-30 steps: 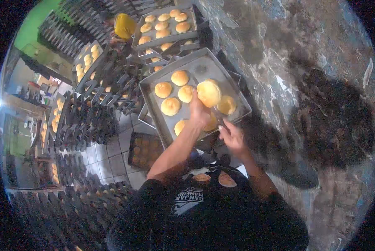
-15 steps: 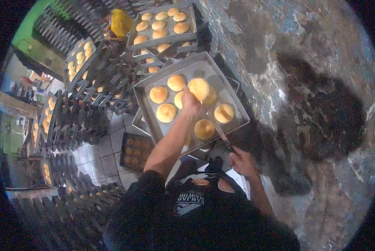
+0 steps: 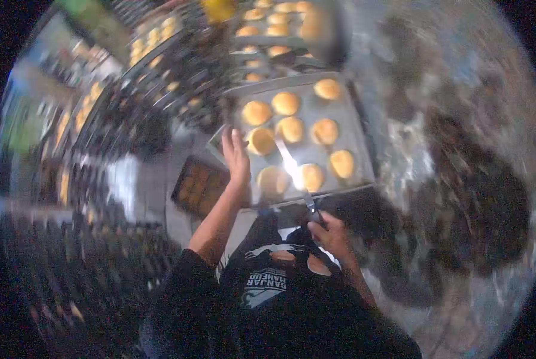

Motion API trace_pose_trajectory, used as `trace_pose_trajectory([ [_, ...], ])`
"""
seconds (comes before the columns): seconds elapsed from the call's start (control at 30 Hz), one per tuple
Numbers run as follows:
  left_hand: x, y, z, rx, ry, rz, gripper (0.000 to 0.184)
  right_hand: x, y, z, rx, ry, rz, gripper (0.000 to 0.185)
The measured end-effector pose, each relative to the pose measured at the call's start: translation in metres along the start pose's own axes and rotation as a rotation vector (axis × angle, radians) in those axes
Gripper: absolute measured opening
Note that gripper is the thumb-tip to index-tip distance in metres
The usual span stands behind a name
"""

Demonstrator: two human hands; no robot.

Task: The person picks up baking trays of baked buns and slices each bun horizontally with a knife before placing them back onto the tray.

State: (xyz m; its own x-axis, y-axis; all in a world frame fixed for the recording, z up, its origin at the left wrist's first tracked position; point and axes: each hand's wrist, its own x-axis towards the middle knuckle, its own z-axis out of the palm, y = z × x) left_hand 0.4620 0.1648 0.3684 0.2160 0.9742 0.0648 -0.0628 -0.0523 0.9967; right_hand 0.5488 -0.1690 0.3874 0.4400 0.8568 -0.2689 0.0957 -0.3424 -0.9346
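Note:
A metal baking tray (image 3: 362,149) in front of me carries several round golden buns (image 3: 290,130) set apart from each other. My left hand (image 3: 237,160) is at the tray's left side, fingers stretched out, holding nothing; whether it touches the rim I cannot tell. Close to its fingertips lies one bun (image 3: 261,142). In my right hand (image 3: 332,234), below the near edge, is the dark handle of a knife (image 3: 290,166). Its shiny blade reaches over the tray between the buns, beside a bun near the front edge (image 3: 311,178).
Beyond my tray stand more stacked trays of buns (image 3: 278,30). A dark tray of buns (image 3: 199,186) sits lower at the left. Racks (image 3: 178,90) with filled trays fill the left side, and a stained grey surface (image 3: 459,179) extends along the right. Motion blurs the surroundings.
My left hand has let go of the bun it held and drawn back to the tray's left side. The knife now reaches further over the tray. The whole view has turned and shifted.

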Motion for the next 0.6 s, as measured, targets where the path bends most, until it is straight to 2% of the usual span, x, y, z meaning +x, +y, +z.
trace_pose_trajectory([
  [0.03, -0.005, 0.003, -0.039, 0.096, 0.071, 0.02, 0.057, 0.01, -0.007, 0.005, -0.007, -0.099, -0.021, 0.027],
  [0.1, -0.03, 0.033, -0.107, 0.098, 0.285, -0.181, 0.057, 0.023, -0.036, 0.021, 0.083, -0.353, 0.048, 0.032],
  [0.17, -0.051, -0.001, -0.193, 0.277, 0.48, -0.003, 0.052, 0.03, -0.049, 0.052, 0.101, -0.499, 0.013, 0.032],
  [0.2, -0.069, -0.017, -0.235, 0.294, 0.549, -0.009, 0.052, 0.033, -0.047, 0.067, 0.007, -0.542, 0.068, 0.031],
  [0.23, -0.088, -0.033, -0.275, 0.361, 0.576, -0.141, 0.054, 0.037, -0.047, 0.082, -0.091, -0.566, 0.115, 0.029],
  [0.27, -0.105, -0.052, -0.31, 0.412, 0.59, -0.277, 0.057, 0.037, -0.051, 0.101, -0.084, -0.567, -0.067, 0.018],
  [0.3, -0.114, -0.077, -0.344, 0.4, 0.627, -0.285, 0.057, 0.047, -0.04, 0.118, -0.105, -0.599, -0.075, 0.018],
  [0.37, -0.147, -0.12, -0.407, 0.241, 0.556, -0.647, 0.049, 0.052, -0.015, 0.151, -0.204, -0.677, -0.179, 0.017],
  [0.4, -0.164, -0.14, -0.428, 0.222, 0.58, -0.669, 0.049, 0.048, -0.022, 0.163, -0.239, -0.687, 0.004, 0.017],
  [0.43, -0.179, -0.161, -0.45, 0.131, 0.591, -0.751, 0.046, 0.049, -0.025, 0.178, -0.262, -0.71, 0.02, 0.017],
  [0.5, -0.2, -0.204, -0.485, 0.021, 0.615, -0.851, 0.043, 0.052, -0.02, 0.207, -0.228, -0.751, 0.256, 0.017],
  [0.53, -0.214, -0.241, -0.497, -0.01, 0.608, -0.927, 0.042, 0.056, 0.017, 0.218, -0.247, -0.768, 0.274, 0.017],
  [0.6, -0.235, -0.295, -0.523, -0.064, 0.6, -1.041, 0.042, 0.056, 0.062, 0.244, -0.411, -0.699, 0.012, 0.021],
])
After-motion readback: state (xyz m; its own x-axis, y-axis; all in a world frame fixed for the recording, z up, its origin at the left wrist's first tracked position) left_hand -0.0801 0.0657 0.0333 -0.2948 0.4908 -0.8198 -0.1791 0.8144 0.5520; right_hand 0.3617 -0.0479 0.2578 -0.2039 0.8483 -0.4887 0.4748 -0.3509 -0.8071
